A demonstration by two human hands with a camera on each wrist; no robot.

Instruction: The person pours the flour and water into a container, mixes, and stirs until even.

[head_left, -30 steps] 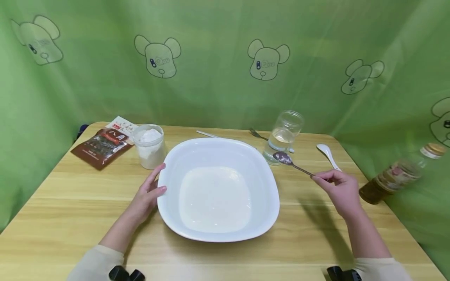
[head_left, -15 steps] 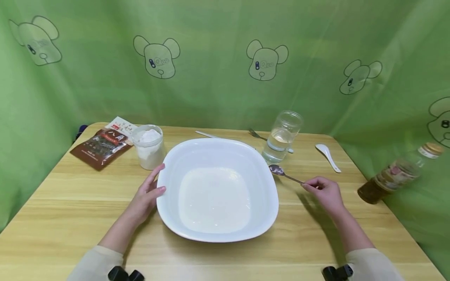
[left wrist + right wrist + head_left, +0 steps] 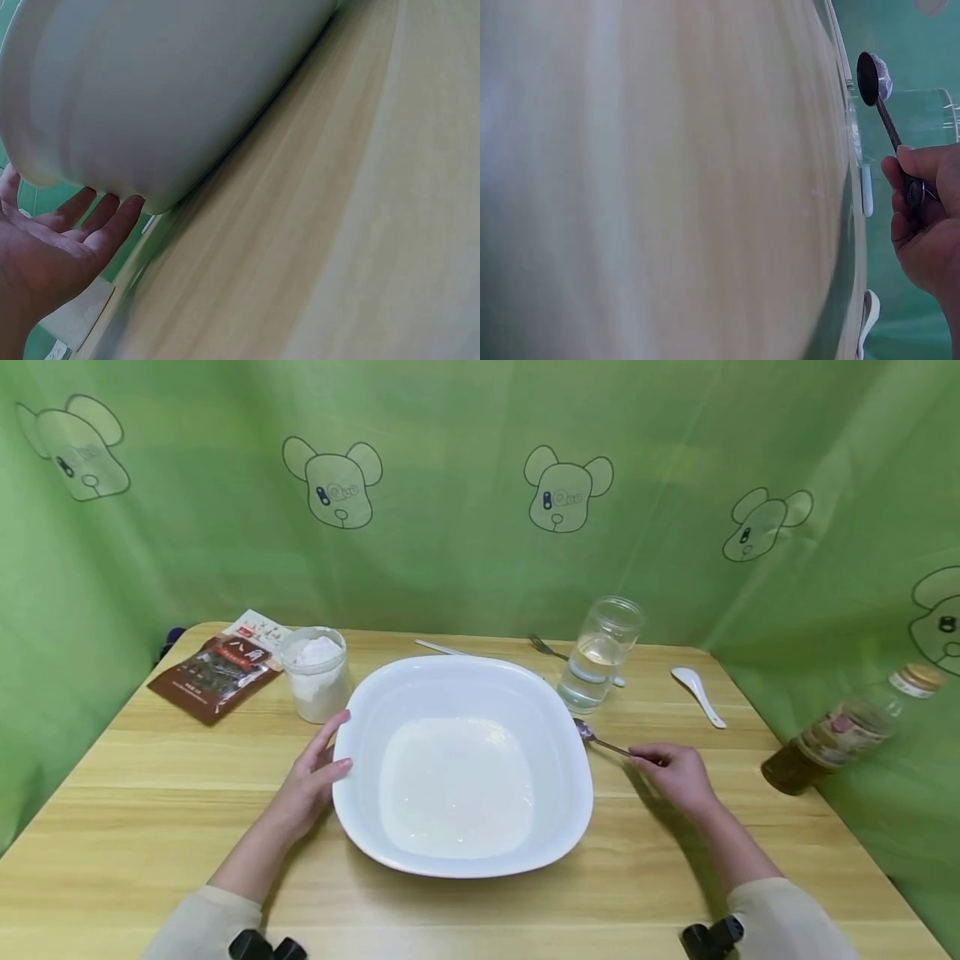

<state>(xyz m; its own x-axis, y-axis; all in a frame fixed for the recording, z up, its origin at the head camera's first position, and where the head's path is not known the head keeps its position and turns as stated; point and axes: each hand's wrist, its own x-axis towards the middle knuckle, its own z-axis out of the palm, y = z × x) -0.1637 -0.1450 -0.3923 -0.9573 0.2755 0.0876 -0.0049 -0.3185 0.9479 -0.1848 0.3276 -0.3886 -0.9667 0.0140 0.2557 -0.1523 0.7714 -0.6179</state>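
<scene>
A large white basin [image 3: 457,785] stands in the middle of the wooden table, a pale layer covering its bottom. My left hand [image 3: 311,777] holds its left side, the thumb at the rim and the other fingers against the outer wall [image 3: 142,97]. On the right, my right hand [image 3: 675,774] pinches the handle of a dark metal spoon [image 3: 606,746] between thumb and fingers. White powder sits in the spoon's bowl [image 3: 870,79]. In the head view the basin's right rim partly covers that bowl.
A glass jar of white powder [image 3: 318,681] stands behind my left hand, beside spice packets [image 3: 217,677]. Behind the spoon are a jar of clear liquid [image 3: 592,672] and a fork [image 3: 546,647]. A white spoon [image 3: 697,693] and a brown bottle [image 3: 832,739] are at right.
My right hand has moved left and lower with the spoon, bringing the spoon's bowl from in front of the liquid jar to the basin's right rim. The left hand and basin have stayed put.
</scene>
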